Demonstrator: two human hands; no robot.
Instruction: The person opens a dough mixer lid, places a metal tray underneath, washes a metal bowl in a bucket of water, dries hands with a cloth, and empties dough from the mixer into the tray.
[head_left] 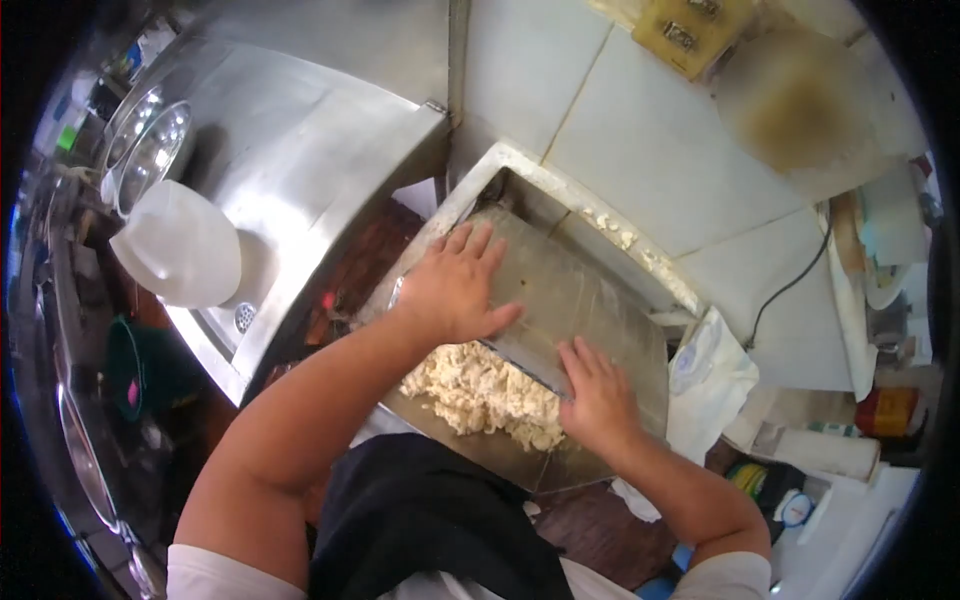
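A crumbly heap of pale dough (pixel 490 392) lies on a metal surface close in front of my black apron. Just beyond it is a flat, greyish sheet or plate (pixel 590 310), its near edge running along the dough. My left hand (pixel 455 285) rests on the left part of this plate, fingers spread and thumb pointing right. At the plate's near edge, right of the dough, my right hand (pixel 598 392) lies with its fingers extended. Neither hand is closed round anything. What lies beneath the palms is hidden.
A steel counter (pixel 290 150) at the left holds a white plastic container (pixel 180 245) and shiny bowls (pixel 150 150). A pale frame (pixel 570 200) with crumbs borders the plate. White plastic (pixel 712 385) hangs at its right. A black cable (pixel 790 285) and yellow box (pixel 690 35) are beyond.
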